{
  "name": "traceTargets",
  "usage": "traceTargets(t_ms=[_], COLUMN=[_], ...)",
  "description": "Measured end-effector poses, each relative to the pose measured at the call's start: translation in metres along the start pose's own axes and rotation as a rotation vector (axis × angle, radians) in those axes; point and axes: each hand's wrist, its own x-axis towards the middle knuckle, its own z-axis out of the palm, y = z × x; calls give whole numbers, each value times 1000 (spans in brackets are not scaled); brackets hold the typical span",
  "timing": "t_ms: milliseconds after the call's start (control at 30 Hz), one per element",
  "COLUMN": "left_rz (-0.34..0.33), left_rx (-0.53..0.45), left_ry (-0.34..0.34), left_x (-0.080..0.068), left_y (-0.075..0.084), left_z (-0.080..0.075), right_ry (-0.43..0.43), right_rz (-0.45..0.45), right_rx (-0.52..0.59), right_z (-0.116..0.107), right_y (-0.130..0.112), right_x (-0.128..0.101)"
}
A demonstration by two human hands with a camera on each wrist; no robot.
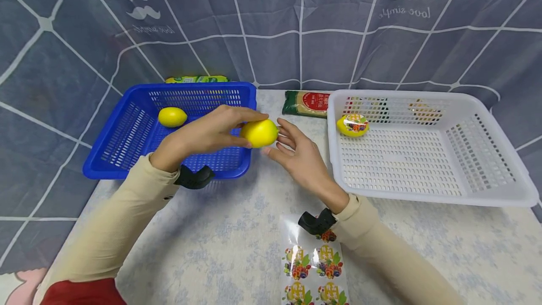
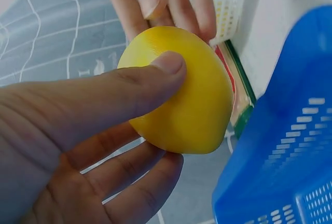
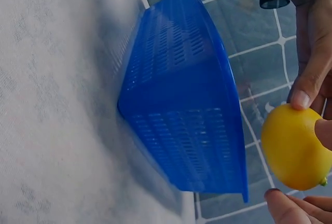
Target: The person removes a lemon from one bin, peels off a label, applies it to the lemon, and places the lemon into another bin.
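The left hand [image 1: 199, 135] is pinching a yellow lemon [image 1: 259, 132] between thumb and fingers, just past the blue basket [image 1: 127, 131] rim at three o'clock. The right hand [image 1: 298, 154], fingers loosely spread, is touching the lemon's far side above the table [image 1: 211, 229].

the green packet [image 1: 196, 79] at 12 o'clock of the blue basket [image 1: 127, 140] shows only its top edge behind the basket's far wall. two items behind the white basket [image 1: 487, 154], at its 12 o'clock, are blurred by the mesh. the sticker sheet [image 1: 313, 267] runs off the bottom edge at 6 o'clock.
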Motion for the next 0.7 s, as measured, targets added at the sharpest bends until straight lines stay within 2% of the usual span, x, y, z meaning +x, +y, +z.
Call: traceTargets(t_ms=[467,700], left_rz=[75,66], left_rx=[-25,-29], left_ry=[-32,-40], left_x=[14,20], left_y=[12,15], left_z=[24,37], right_ry=[-14,-4], right_rz=[-18,-5], right_rx=[-60,-104], right_z=[-19,-23], right_y=[5,12], right_x=[-9,-13])
